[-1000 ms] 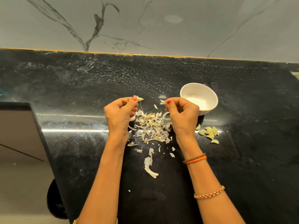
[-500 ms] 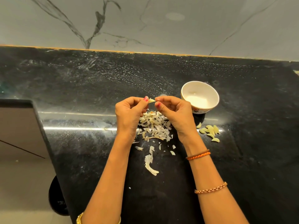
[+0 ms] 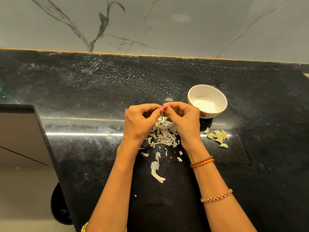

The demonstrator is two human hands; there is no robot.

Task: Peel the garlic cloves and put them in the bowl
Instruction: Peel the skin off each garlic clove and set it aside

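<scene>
Overhead, hands: we found the left hand and the right hand brought together above the black counter, thumbs tip to tip.
Left hand: fingers were curled, thumb and forefinger pinching a garlic clove.
Right hand: fingers were curled too, thumb and forefinger pinching at the same clove from the other side; only a pale sliver of it showed between the painted nails.
Skins: we saw a heap of peel scraps lying on the counter directly under the hands, with looser bits trailing toward us and one long strip lying apart, nearer us.
Bowl: a white bowl stood on the counter just right of the right hand; we saw no cloves inside it.
Peeled cloves: a small cluster of peeled cloves lay on the counter on the near side of the bowl, to the right of the right wrist, not in the bowl.
Wrists: we noted an orange thread band and a beaded bracelet on the right forearm, and a gold bangle at the picture's lower edge on the left.
Surroundings: a grey veined marble wall rose behind the counter; a counter edge dropped away at the left.
</scene>
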